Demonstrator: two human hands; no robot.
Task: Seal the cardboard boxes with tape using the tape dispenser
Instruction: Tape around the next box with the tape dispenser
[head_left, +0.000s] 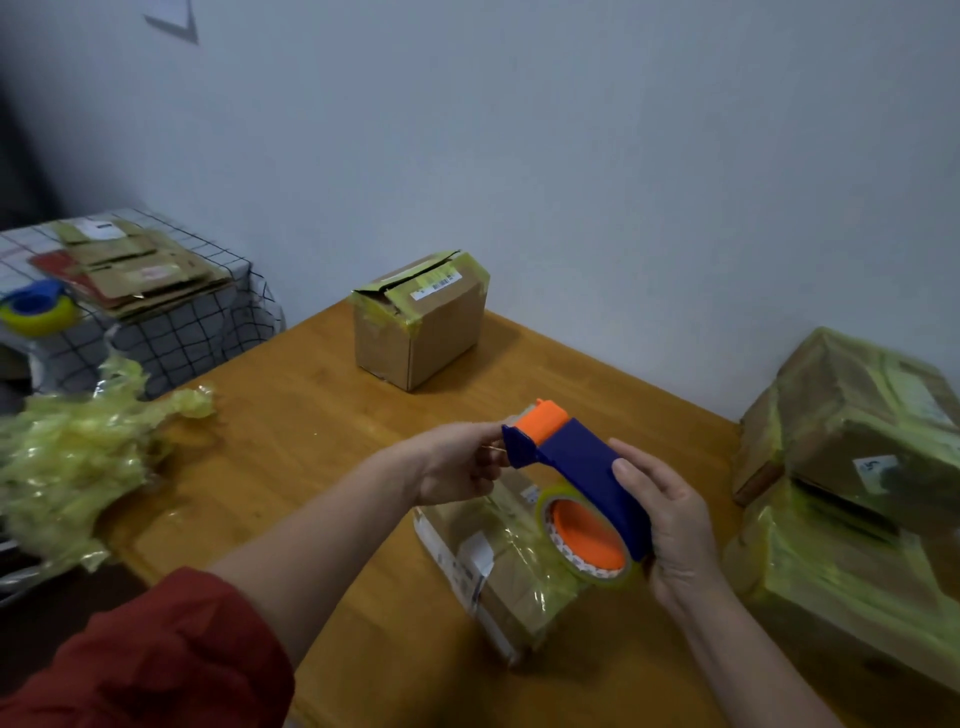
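A blue and orange tape dispenser (582, 467) with a yellowish tape roll (587, 540) hangs above the wooden table (311, 441). My right hand (670, 525) grips its blue body near the roll. My left hand (462, 462) pinches something at the dispenser's front end, by the cutter; the tape end itself is hard to make out. Right under the dispenser lies a small cardboard box (498, 561) wrapped in yellowish tape. Another cardboard box (421, 322) stands at the table's far side, its top flaps slightly apart.
Large taped boxes (852, 483) are stacked at the right. A heap of crumpled yellowish tape (67, 467) lies at the table's left edge. Behind it, a checked-cloth stand (208, 322) holds flattened cardboard (135, 270) and a second blue dispenser (36, 309).
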